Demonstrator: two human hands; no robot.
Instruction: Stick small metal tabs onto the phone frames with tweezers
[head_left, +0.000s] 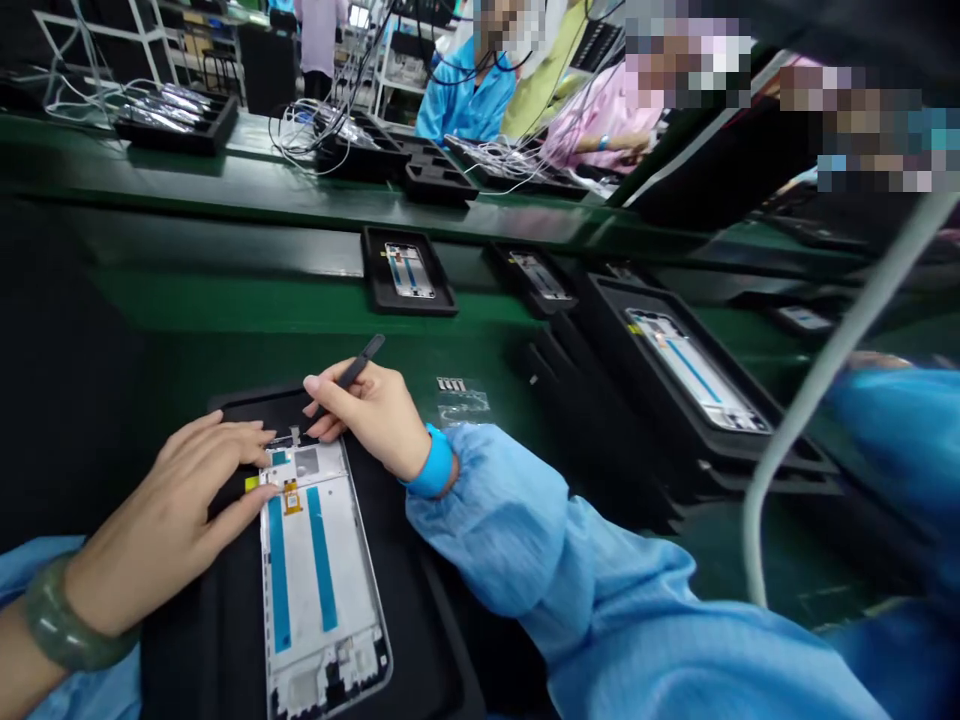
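A silver phone frame point(300, 590) with two blue strips and a small orange flex piece point(292, 498) lies in a black tray point(420, 640). My left hand point(202, 490) rests at the frame's upper left edge, fingers apart, the thumb beside the orange piece. Pinched in my right hand point(367, 410) is a dark tweezer-like tool point(361, 362), over the frame's top end. The tool's lower tip is hidden by my fingers. Near my left thumb a yellow tab point(252, 484) sticks out from the frame's edge.
Right of me stand stacked black trays point(795, 455), the top one holding another phone frame point(697, 370). Two smaller trays point(370, 280) lie on the green belt ahead. A grey cable point(810, 380) hangs at the right, near a person's blue sleeve point(900, 430). Small metal parts point(451, 384) lie past my right wrist.
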